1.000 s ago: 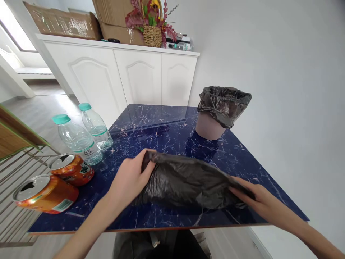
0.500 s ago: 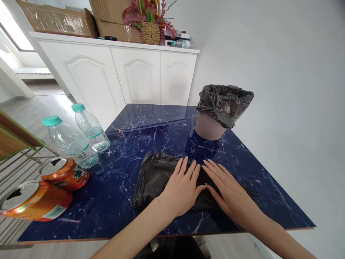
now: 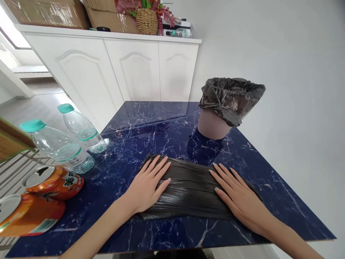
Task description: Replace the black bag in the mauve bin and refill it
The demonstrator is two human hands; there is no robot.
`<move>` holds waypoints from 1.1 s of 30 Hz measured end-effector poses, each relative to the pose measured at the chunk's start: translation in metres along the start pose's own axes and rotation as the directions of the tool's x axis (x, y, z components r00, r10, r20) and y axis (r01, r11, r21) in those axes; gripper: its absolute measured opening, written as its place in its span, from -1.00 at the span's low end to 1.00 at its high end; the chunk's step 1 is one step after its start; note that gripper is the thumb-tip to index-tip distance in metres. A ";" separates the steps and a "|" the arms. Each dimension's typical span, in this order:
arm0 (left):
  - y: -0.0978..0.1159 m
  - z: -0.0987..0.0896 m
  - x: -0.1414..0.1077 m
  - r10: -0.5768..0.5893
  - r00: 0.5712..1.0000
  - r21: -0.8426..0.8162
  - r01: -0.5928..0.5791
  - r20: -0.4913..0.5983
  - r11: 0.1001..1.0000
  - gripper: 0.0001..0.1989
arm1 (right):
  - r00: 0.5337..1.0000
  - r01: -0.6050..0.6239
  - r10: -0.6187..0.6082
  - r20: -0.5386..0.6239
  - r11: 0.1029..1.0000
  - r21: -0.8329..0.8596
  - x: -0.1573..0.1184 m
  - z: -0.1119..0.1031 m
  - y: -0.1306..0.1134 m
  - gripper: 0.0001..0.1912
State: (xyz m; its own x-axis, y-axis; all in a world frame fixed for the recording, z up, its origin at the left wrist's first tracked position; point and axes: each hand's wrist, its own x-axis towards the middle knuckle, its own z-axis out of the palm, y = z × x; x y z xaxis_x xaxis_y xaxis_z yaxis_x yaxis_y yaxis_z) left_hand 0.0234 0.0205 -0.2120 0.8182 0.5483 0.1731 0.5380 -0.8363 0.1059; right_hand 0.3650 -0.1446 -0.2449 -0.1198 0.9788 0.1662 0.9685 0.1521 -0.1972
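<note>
A black plastic bag lies flat and folded near the front of the blue marbled table. My left hand presses on its left end, fingers spread. On its right part rests my right hand, palm down with the fingers apart. Between the hands the plastic looks smooth and stretched, with long creases running sideways. Beyond the bag, toward the back right, stands a pinkish-grey bin with a black liner folded over its rim.
Two clear bottles with teal caps and two orange cans stand at the left. Behind the table is a white cabinet carrying cardboard boxes and a flower basket.
My hands have slid apart from the middle of the bag, the left one to its left end and the right one rightward. The plastic between them is flatter. The view has shifted slightly.
</note>
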 end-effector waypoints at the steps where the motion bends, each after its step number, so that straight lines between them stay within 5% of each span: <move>1: -0.006 0.000 -0.003 -0.005 1.000 0.006 0.005 -0.017 1.000 -0.36 | 1.000 -0.002 0.002 0.001 1.000 0.000 0.000 0.000 0.001 -0.31; 11: -0.019 0.005 -0.009 -0.004 0.998 0.004 0.005 -0.065 1.000 -0.37 | 1.000 -0.016 0.016 0.010 0.999 0.052 0.004 0.003 0.004 -0.35; 16: -0.011 -0.004 -0.021 -0.033 0.992 -0.015 0.031 -0.121 0.999 -0.45 | 0.996 -0.090 0.090 0.012 0.959 0.270 0.003 -0.008 -0.005 -0.36; 19: -0.001 -0.013 -0.039 -0.054 0.981 -0.027 0.050 -0.186 0.998 -0.49 | 0.983 -0.098 0.169 -0.077 0.825 0.557 0.001 -0.022 -0.030 -0.37; 22: 0.011 -0.023 -0.060 -0.018 0.983 -0.065 0.006 -0.185 0.998 -0.52 | 0.971 -0.054 0.221 -0.093 0.579 0.813 0.009 -0.029 -0.062 -0.41; 26: 0.015 -0.038 -0.086 0.061 0.988 -0.099 -0.076 -0.145 0.992 -0.49 | 0.981 -0.036 0.190 -0.029 0.331 0.943 0.037 -0.024 -0.098 -0.41; 29: 0.011 -0.048 -0.101 0.111 0.986 -0.076 -0.121 -0.125 0.990 -0.42 | 0.986 -0.043 0.168 -0.004 0.275 0.960 0.057 -0.014 -0.118 -0.38; 33: 0.005 -0.057 -0.115 0.157 0.975 -0.011 -0.161 -0.157 0.987 -0.54 | 0.979 -0.105 0.200 0.031 0.371 0.923 0.068 -0.001 -0.135 -0.27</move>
State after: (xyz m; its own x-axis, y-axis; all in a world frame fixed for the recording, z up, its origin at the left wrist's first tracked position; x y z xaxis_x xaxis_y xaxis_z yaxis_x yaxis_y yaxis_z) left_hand -0.0793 -0.0475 -0.1755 0.8506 0.4021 0.3388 0.3969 -0.9136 0.0877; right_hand 0.2261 -0.0986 -0.2059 0.0691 0.9932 0.0934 0.1704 0.0805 -0.9821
